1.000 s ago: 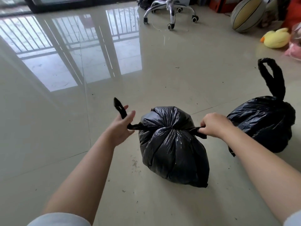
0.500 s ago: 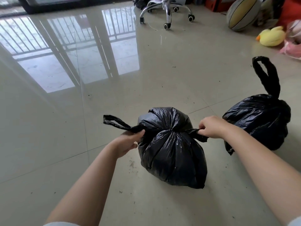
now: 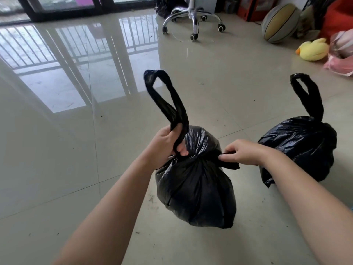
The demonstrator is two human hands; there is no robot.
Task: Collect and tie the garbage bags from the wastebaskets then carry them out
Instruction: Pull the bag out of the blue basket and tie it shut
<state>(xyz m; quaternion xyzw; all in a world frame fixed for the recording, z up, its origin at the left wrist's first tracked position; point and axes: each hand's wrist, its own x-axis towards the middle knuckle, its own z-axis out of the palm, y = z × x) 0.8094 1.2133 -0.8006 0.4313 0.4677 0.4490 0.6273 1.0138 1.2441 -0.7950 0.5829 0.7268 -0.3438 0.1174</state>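
My left hand point(image 3: 168, 144) has swung its handle loop point(image 3: 166, 98) up from where it lay stretched out flat to my left half a second ago; the loop now stands upright above that hand, my fingers curled round its base. My right hand point(image 3: 240, 152) has stayed where it was, pinching the short tail point(image 3: 229, 163) of the other handle out to the right of the knot. I judge the knot is pulled snug and I am testing or finishing it, so tying this bag is nearly done and lifting it comes next.

The garbage bag point(image 3: 194, 188) I am working on sits on the tiled floor point(image 3: 66, 159) directly between my two hands and below them. It is black, glossy, rounded and full, its neck gathered into creases under the knot just beside my left fingers. The plastic looks thin and slack, so I expect it to sag when I lift it by the loop.

The second garbage bag point(image 3: 299, 148) rests on the floor just beyond my right hand, apart from the first. It looks already tied, with its own loop point(image 3: 309, 96) standing upright.

Further off, well beyond both hands, are an office chair base point(image 3: 193, 18), a ball point(image 3: 278, 23) and a yellow duck plush point(image 3: 313, 49).
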